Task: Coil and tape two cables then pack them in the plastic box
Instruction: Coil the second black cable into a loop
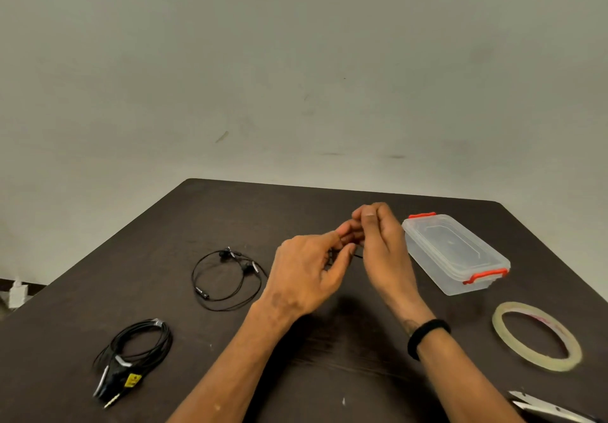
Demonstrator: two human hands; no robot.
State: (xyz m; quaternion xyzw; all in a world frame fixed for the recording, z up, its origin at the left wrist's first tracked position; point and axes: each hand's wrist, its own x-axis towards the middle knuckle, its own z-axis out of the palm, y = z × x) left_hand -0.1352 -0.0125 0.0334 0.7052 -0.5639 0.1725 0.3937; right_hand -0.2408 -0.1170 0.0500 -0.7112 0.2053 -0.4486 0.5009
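A thin black earphone cable lies in loose loops on the dark table, and one strand of it runs right to my hands. My left hand and my right hand meet above the table's middle, fingers curled, both pinching that thin black cable end between them. A second black cable lies coiled at the near left, with a yellow tag and a jack plug. The clear plastic box with red clips stands closed, just right of my right hand. A roll of clear tape lies flat at the right.
Scissors poke in at the bottom right corner. A small white bottle stands off the table's left edge. A plain wall rises behind the table's far edge. A black band sits on my right wrist.
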